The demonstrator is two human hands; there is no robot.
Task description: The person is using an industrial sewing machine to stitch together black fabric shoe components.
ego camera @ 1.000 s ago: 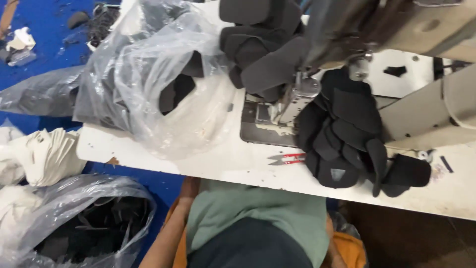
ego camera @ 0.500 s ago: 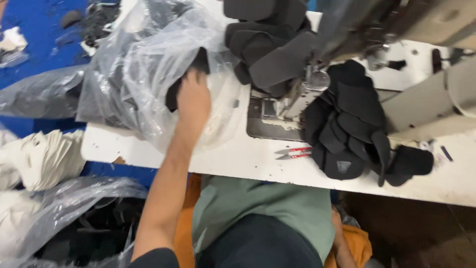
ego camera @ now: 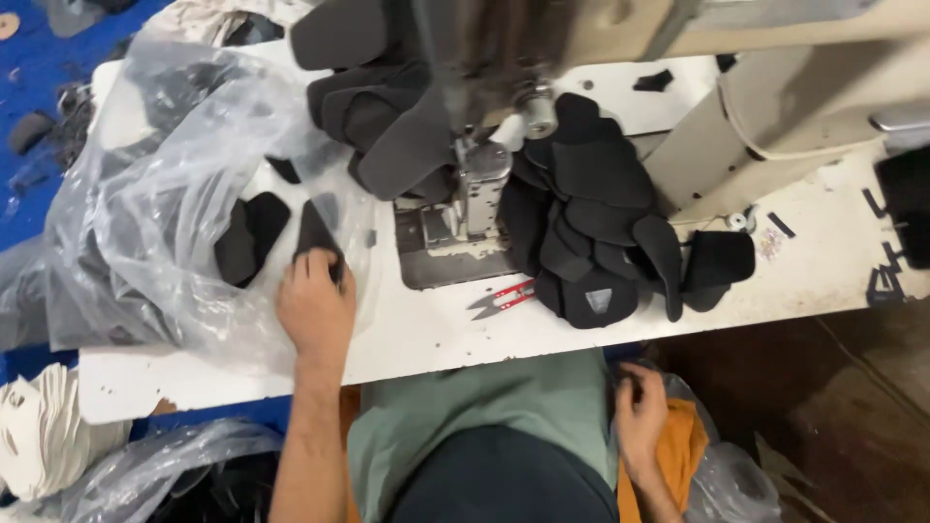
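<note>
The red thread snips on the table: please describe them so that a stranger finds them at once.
Start at the sewing machine on the white table. Just in front of its metal base, beside the pile of black fabric pieces, lie the thread snips. Their red handles are the only bright colour among black parts.

Clear plastic bag (ego camera: 165, 223): glossy, crinkled film. Black cut pieces (ego camera: 591, 213): matt, soft cloth or foam (cannot tell which). Sewing machine bed plate (ego camera: 441, 254): dull bare metal; table (ego camera: 436, 329): smooth white laminate, scuffed.

Left hand (ego camera: 315, 305) grips a black fabric piece (ego camera: 315, 232) beside the plastic bag (ego camera: 145, 213).
</note>
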